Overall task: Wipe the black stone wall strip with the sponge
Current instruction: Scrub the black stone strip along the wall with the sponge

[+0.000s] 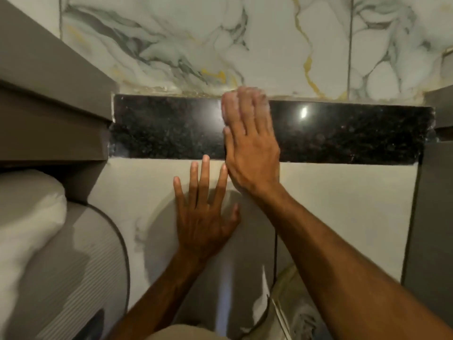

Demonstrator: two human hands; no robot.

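Observation:
The black stone wall strip runs horizontally across the wall, speckled and glossy with a light glare. My right hand lies flat across its middle, fingers together and blurred. It presses a pale sponge against the stone; only a whitish sliver shows around the fingertips, the rest is hidden under the hand. My left hand rests flat on the plain pale wall panel just below the strip. Its fingers are spread and it holds nothing.
White marble tiles with grey and gold veins cover the wall above the strip. Brown stepped panels border the strip on the left, and a brown panel stands on the right. A white pillow and ribbed bedding lie at lower left.

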